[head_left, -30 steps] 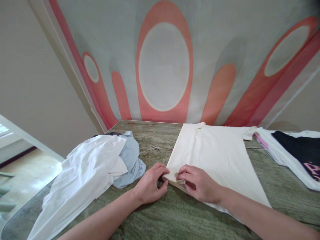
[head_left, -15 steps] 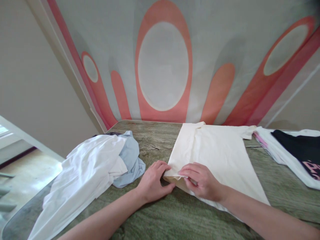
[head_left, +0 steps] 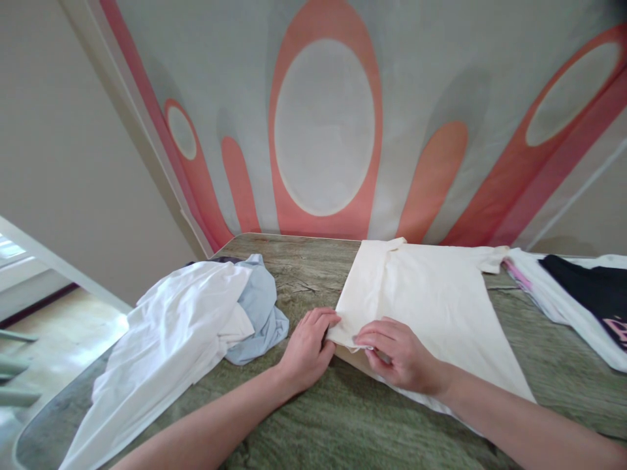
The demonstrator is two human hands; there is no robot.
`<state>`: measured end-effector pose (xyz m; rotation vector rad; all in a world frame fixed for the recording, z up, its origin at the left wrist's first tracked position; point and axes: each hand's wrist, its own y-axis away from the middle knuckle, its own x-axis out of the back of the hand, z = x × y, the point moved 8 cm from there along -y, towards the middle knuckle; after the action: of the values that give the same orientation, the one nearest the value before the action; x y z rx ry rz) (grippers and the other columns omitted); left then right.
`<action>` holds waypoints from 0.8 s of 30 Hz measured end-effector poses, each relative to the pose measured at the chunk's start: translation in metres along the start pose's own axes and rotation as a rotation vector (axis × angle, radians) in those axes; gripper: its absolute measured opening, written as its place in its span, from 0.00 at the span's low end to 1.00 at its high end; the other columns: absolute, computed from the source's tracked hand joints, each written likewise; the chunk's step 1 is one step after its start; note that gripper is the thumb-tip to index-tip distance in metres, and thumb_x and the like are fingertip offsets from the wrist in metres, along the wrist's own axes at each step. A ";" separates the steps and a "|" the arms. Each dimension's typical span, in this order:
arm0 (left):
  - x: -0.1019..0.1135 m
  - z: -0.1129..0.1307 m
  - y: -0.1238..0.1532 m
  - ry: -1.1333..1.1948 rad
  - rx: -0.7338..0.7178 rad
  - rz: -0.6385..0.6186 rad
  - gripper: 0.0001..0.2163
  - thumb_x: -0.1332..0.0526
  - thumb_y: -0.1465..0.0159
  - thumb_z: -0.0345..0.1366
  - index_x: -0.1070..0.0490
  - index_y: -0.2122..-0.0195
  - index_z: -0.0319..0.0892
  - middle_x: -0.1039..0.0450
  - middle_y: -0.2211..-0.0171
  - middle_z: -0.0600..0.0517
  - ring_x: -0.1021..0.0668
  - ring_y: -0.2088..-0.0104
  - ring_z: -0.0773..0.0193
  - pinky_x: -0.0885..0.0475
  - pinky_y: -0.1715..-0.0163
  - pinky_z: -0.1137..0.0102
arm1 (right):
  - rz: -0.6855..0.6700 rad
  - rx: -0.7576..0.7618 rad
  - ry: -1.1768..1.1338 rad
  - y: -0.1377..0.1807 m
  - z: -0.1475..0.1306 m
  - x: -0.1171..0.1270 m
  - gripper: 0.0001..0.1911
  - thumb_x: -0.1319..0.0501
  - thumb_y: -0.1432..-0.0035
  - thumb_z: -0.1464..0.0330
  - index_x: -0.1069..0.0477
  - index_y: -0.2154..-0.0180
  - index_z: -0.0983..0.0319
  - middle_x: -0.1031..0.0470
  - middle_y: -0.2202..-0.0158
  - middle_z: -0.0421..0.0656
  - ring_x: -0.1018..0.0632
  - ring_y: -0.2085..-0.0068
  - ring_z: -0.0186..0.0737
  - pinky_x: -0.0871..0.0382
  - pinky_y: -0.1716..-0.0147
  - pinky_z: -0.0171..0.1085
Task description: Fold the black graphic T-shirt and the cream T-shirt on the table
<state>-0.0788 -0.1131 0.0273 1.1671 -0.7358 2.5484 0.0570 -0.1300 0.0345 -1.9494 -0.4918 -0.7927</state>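
A cream T-shirt (head_left: 435,307) lies on the wood-patterned table, its left side folded over toward the middle and its near hem toward me. At the near left corner of the shirt, my left hand (head_left: 309,346) is closed, thumb and fingers on the folded edge. My right hand (head_left: 399,356) pinches the hem just to the right of it, thumb below and fingertips above. A short sleeve of the shirt sticks out at the far right.
Left of my hands, a loose white garment (head_left: 181,326) lies heaped beside a light blue one (head_left: 262,307). At the right edge are folded clothes (head_left: 553,294), including a black garment (head_left: 582,281) with pink print. A patterned wall covering (head_left: 416,78) rises behind the table (head_left: 298,424).
My left thumb has drawn in against the shirt's corner, and the folded hem lies flatter between my hands. My right hand keeps its pinch. The view has shifted slightly.
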 end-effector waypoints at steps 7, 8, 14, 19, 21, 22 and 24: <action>-0.002 0.001 0.002 0.005 -0.015 0.002 0.22 0.49 0.51 0.19 0.35 0.56 0.42 0.36 0.53 0.47 0.33 0.52 0.59 0.38 0.50 0.61 | -0.056 -0.002 0.019 0.002 0.002 -0.007 0.11 0.45 0.48 0.76 0.33 0.61 0.61 0.27 0.65 0.44 0.27 0.63 0.38 0.35 0.63 0.39; -0.002 0.001 0.003 -0.006 -0.014 -0.008 0.22 0.48 0.51 0.20 0.35 0.55 0.42 0.36 0.53 0.47 0.33 0.52 0.59 0.38 0.50 0.61 | -0.068 -0.004 0.017 0.002 0.003 -0.008 0.11 0.45 0.49 0.76 0.33 0.62 0.61 0.27 0.65 0.44 0.28 0.63 0.38 0.35 0.63 0.39; -0.006 -0.004 0.003 -0.053 0.041 -0.078 0.19 0.47 0.50 0.22 0.35 0.57 0.42 0.37 0.60 0.49 0.31 0.60 0.61 0.34 0.60 0.68 | -0.119 -0.043 0.001 0.004 0.008 -0.016 0.10 0.44 0.52 0.78 0.34 0.65 0.61 0.29 0.67 0.43 0.29 0.64 0.38 0.37 0.63 0.38; -0.004 -0.007 0.003 -0.040 0.045 -0.079 0.19 0.48 0.51 0.21 0.34 0.59 0.41 0.37 0.65 0.51 0.32 0.65 0.64 0.35 0.66 0.71 | -0.124 -0.047 0.010 0.004 0.007 -0.015 0.10 0.46 0.54 0.78 0.36 0.67 0.61 0.31 0.70 0.42 0.32 0.68 0.37 0.38 0.67 0.37; -0.002 -0.007 0.003 -0.035 0.050 -0.072 0.18 0.48 0.51 0.21 0.34 0.60 0.41 0.37 0.65 0.51 0.32 0.67 0.65 0.35 0.67 0.72 | -0.137 -0.048 0.011 0.004 0.005 -0.016 0.11 0.46 0.55 0.78 0.36 0.68 0.61 0.32 0.71 0.42 0.33 0.68 0.37 0.38 0.67 0.37; -0.001 -0.008 0.003 -0.032 0.053 -0.065 0.17 0.48 0.50 0.21 0.34 0.60 0.41 0.37 0.66 0.51 0.32 0.67 0.65 0.35 0.67 0.72 | -0.153 -0.050 0.006 0.004 0.005 -0.017 0.11 0.46 0.55 0.78 0.35 0.67 0.61 0.32 0.70 0.42 0.33 0.68 0.37 0.38 0.67 0.37; 0.001 -0.009 0.003 -0.022 0.054 -0.049 0.15 0.48 0.48 0.21 0.34 0.61 0.41 0.37 0.66 0.51 0.32 0.67 0.65 0.35 0.66 0.71 | -0.189 -0.061 -0.009 0.003 0.003 -0.019 0.11 0.45 0.54 0.78 0.35 0.66 0.61 0.32 0.69 0.42 0.32 0.68 0.37 0.37 0.67 0.36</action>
<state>-0.0863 -0.1107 0.0228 1.2168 -0.6392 2.5339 0.0463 -0.1287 0.0184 -1.9833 -0.6721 -0.9272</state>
